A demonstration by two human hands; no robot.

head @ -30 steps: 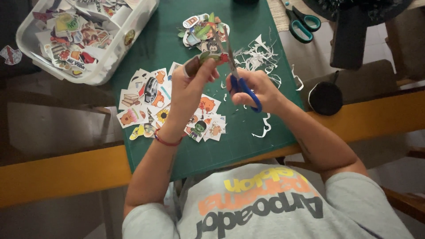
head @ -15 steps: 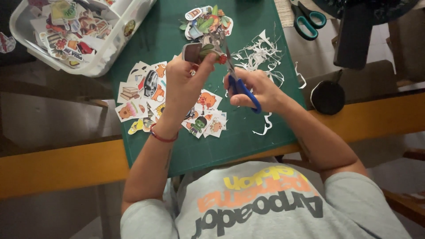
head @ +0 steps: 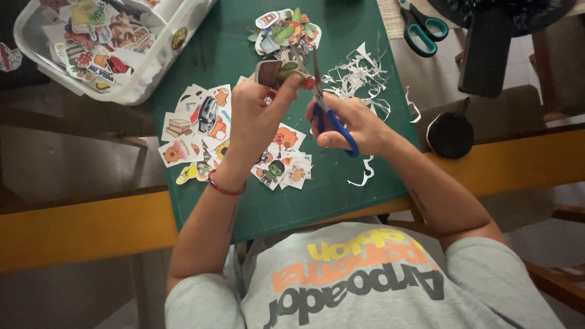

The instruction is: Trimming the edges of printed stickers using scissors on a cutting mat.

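left hand (head: 256, 119) pinching sticker (head: 281, 72), right hand (head: 350, 125) gripping blue scissors (head: 326, 106), blades pointing away

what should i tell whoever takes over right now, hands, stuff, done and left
Left hand pinches a sticker above the green mat.
Right hand works the blue scissors, blades at the sticker's edge.
Done: a trimmed pile at the mat's far end, white scraps to the right.
Left: the sticker in hand, and apparently the uncut squares under the left hand. More stickers fill the clear tub.
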